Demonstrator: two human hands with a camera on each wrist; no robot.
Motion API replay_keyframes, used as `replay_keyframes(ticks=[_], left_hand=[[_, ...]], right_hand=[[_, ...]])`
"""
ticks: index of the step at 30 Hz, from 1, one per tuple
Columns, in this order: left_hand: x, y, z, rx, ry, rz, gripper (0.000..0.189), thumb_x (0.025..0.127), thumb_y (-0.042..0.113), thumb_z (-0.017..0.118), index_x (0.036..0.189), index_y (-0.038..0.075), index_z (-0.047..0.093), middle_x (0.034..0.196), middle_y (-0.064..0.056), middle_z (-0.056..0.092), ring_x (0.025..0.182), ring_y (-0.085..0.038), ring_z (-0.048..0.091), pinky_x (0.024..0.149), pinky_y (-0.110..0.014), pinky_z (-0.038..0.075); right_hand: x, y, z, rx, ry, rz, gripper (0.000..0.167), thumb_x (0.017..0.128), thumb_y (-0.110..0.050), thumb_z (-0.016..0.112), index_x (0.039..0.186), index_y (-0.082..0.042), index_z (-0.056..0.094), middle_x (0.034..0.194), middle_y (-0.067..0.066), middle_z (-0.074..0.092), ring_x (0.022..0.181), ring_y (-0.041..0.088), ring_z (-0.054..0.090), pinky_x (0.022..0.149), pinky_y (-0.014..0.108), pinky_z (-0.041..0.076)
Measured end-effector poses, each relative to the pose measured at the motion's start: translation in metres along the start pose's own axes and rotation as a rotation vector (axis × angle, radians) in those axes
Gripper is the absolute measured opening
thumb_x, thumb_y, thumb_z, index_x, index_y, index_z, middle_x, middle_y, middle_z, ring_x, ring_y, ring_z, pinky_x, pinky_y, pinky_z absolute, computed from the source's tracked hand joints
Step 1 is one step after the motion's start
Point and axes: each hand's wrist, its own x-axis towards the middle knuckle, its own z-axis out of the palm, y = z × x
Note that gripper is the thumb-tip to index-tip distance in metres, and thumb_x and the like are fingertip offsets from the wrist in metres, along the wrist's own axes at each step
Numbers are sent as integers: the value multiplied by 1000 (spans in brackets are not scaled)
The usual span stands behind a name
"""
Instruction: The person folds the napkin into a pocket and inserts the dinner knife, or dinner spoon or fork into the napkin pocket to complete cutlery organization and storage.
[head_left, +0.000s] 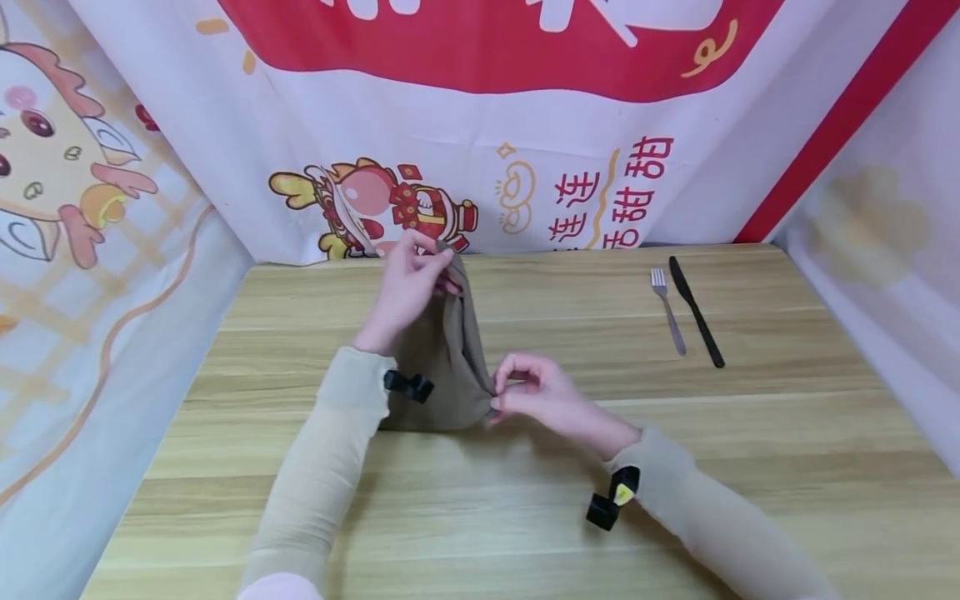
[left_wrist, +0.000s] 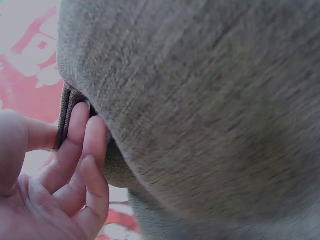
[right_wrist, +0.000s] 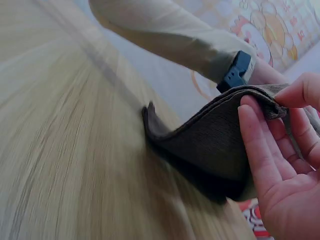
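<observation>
A grey-brown cloth point(head_left: 438, 367), folded in layers, is held up by both hands over the wooden table. My left hand point(head_left: 408, 283) pinches its upper far corner between thumb and fingers. Lower and nearer, my right hand point(head_left: 543, 392) pinches the cloth's right corner. In the left wrist view the layered edge of the cloth point(left_wrist: 200, 100) sits between the thumb and fingers of the left hand point(left_wrist: 65, 180). The right wrist view shows the right hand point(right_wrist: 285, 160) gripping the edge, while the cloth point(right_wrist: 205, 140) sags toward the tabletop.
On the table point(head_left: 600, 525), at the far right, a fork point(head_left: 667, 310) lies beside a dark table knife point(head_left: 697, 312). Printed fabric point(head_left: 450, 117) hangs along the back edge, and more hangs at the left and right sides.
</observation>
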Motion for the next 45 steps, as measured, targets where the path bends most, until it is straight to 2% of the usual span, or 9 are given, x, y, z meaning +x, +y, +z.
replay_keyframes(ticks=[9,14,21,25,30,35,38,41,45], left_hand=[[4,-33,35,6,-8,-75,15,105,13,58,109,8,45,84,-16,73,73,-22,72,70,-33,59],[7,-50,56,3,11,-78,13,105,11,58,108,9,46,84,-16,73,76,-24,72,72,-33,58],[4,-71,86,-13,72,-146,10,105,8,56,106,6,47,87,-18,73,77,-24,72,71,-31,57],[6,-79,99,-37,70,-169,10,105,8,56,106,6,46,89,-18,73,78,-25,73,71,-31,57],[6,-85,112,-40,59,-180,9,106,9,55,106,6,47,90,-15,73,79,-24,73,72,-31,57],[5,-88,119,-61,27,-188,10,106,11,56,107,5,49,91,-14,73,83,-25,73,76,-32,57],[3,-90,119,-31,-37,-205,17,105,17,61,113,4,53,94,-11,75,90,-21,73,81,-32,56],[1,-89,112,55,-110,-198,30,103,23,64,125,3,59,102,-6,76,98,-16,70,86,-33,54],[3,-84,92,172,-170,-105,35,102,19,66,133,3,62,114,-7,74,108,-17,67,93,-35,52]], right_hand=[[-26,9,-51,-203,136,76,12,84,9,65,92,5,58,92,18,61,81,21,67,79,36,59],[-34,13,-69,-284,174,133,11,86,6,68,92,1,60,91,15,63,81,22,66,77,32,58],[-46,15,-83,-313,210,231,9,90,4,67,92,-3,61,91,15,65,82,28,69,75,38,60],[-51,13,-91,-319,230,273,9,91,4,67,93,-4,61,92,16,65,83,30,69,76,39,60],[-56,10,-101,-329,242,315,11,91,3,66,100,5,60,93,16,65,85,30,69,76,40,60],[-60,4,-104,-352,253,373,16,95,-3,64,107,6,61,97,18,66,86,30,69,76,40,60],[-59,2,-103,-391,288,409,23,98,-13,63,112,5,63,98,17,67,84,28,69,73,39,60],[-57,0,-101,-441,341,444,34,97,-29,70,112,2,66,94,14,68,79,25,67,68,36,59],[-56,1,-97,-565,355,468,42,88,-43,80,104,-5,72,84,10,70,68,23,64,59,32,55]])
